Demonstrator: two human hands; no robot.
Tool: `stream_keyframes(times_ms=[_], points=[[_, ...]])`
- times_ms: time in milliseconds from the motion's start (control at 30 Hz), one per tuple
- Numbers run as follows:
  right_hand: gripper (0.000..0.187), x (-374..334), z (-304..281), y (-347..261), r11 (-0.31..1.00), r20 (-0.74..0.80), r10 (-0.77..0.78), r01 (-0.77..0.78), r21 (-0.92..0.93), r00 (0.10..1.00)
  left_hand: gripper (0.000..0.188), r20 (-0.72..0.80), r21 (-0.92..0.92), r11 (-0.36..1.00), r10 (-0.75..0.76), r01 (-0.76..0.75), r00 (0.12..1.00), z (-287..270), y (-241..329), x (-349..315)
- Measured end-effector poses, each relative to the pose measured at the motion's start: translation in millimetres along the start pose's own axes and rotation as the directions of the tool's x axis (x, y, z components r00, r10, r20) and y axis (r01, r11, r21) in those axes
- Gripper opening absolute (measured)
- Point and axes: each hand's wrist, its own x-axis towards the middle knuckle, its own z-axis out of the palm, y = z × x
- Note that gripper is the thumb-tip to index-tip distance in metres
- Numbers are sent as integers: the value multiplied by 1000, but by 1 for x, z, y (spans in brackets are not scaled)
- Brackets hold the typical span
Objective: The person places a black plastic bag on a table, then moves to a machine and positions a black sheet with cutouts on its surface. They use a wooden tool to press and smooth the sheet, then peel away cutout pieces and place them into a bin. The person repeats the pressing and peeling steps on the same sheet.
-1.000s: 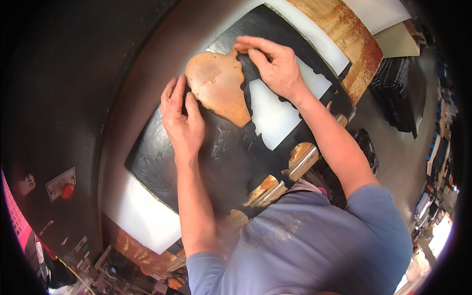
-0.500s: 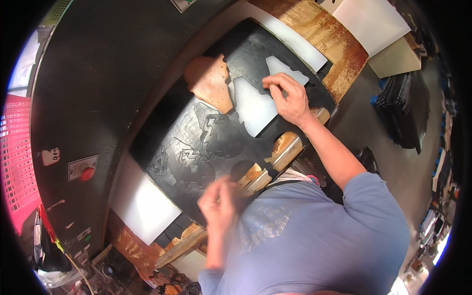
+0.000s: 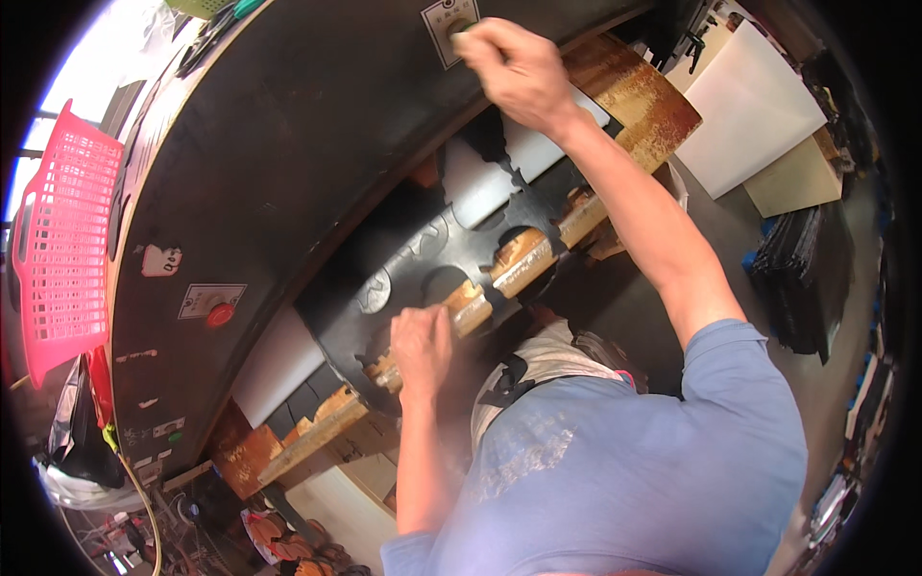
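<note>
My right hand [image 3: 523,77] is raised to the dark machine panel [image 3: 317,115]. Its thumb and forefinger pinch at a round knob [image 3: 463,27] on a small label plate. My left hand [image 3: 421,346], slightly blurred, is curled closed at the near edge of a black cutting board [image 3: 413,259]; whatever its fingers hold is hidden. Pale, wavy-edged sheets [image 3: 480,187] lie on the board, partly under the overhanging panel. Cut outlines mark the board's surface. Only a sliver of the brown leather piece [image 3: 427,171] shows in the shadow.
A red push button [image 3: 220,314] sits lower on the panel. Worn wooden bars [image 3: 523,264] run along the board's near edge. A pink basket [image 3: 72,250] hangs at the left. White sheets [image 3: 754,110] and a black stack [image 3: 797,278] stand at the right.
My right hand has left the pale sheets and moved up to the panel knob. My left hand has shifted slightly up to the board's edge. The panel now covers more of the board and leather.
</note>
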Motion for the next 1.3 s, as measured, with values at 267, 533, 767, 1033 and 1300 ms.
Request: stream_keyframes(times_ms=[267, 533, 767, 1033, 1300], points=[[27, -118, -65, -3, 975, 19, 201, -198, -98, 979, 10, -63, 18, 997, -70, 72, 996, 9, 7, -3], [19, -212, -55, 8, 922, 108, -2, 43, -384, 994, 14, -50, -29, 997, -71, 70, 996, 7, 9, 4], [12, -208, -58, 4, 932, 136, 48, 5, -363, 990, 20, 35, 92, 996, -10, 6, 999, 9, 6, 4], [5, -211, -56, 13, 954, 195, 145, -84, -289, 970, 20, 55, 57, 993, -103, 100, 993, 9, -1, 2], [12, -168, -33, -1, 676, 69, 724, -725, 131, 687, 19, 168, -43, 989, -135, 144, 976, -7, -26, 12]])
